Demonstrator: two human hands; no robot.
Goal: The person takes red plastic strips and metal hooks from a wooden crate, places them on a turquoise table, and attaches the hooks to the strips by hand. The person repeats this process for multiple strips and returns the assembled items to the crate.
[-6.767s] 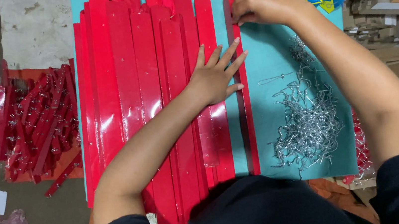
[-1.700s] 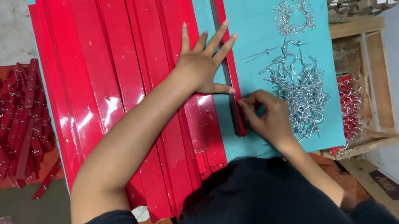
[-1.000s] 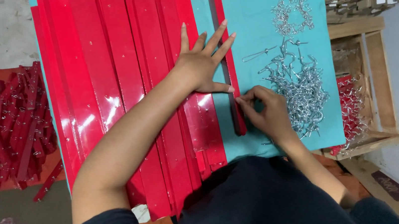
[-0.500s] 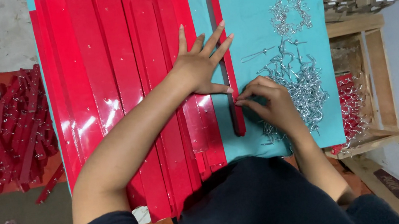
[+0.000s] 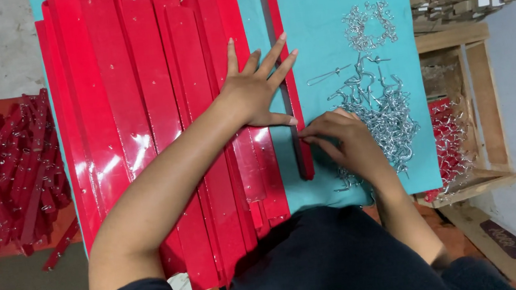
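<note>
Lying between hands (image 5: 306,117): red strip (image 5: 284,64)

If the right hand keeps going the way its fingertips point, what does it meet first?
The right hand points left, so it likely meets the single red strip first; its fingertips look at that strip's edge already.

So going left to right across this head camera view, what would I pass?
Heap of red pieces on the floor → stack of long red strips → left hand → single red strip → right hand → pile of silver wire hooks → wooden crate.
</note>
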